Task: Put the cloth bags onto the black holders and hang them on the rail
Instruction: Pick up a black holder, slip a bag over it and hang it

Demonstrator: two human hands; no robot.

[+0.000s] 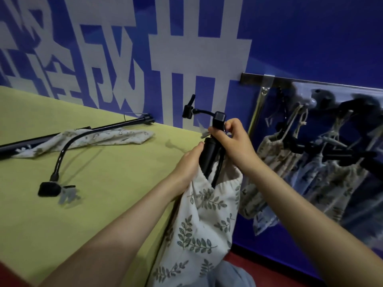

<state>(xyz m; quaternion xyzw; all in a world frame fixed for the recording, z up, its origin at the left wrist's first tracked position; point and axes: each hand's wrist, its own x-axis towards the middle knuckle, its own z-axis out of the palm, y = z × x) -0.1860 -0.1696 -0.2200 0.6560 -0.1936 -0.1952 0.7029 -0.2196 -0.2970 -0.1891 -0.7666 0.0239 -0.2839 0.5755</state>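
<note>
The leaf-print cloth bag (199,220) hangs down past the edge of the yellow-green table (103,183), with its open mouth at the top. A black holder (209,156) sticks up out of that mouth. The holder stands almost straight up and down, and its bent neck at the top points left toward the blue wall (310,38). The right hand (232,139) has its fingers curled round the top part of the holder. The left hand (186,168) grips the bag's mouth, with its thumb against the holder's thick black body. Another black holder (60,158) lies flat on the table, with its clip end near the person. Farther back a long black rod (83,131) lies across a second cloth bag (89,139). On the right, more bags (290,172) already hang from the metal rail (310,83).
</note>
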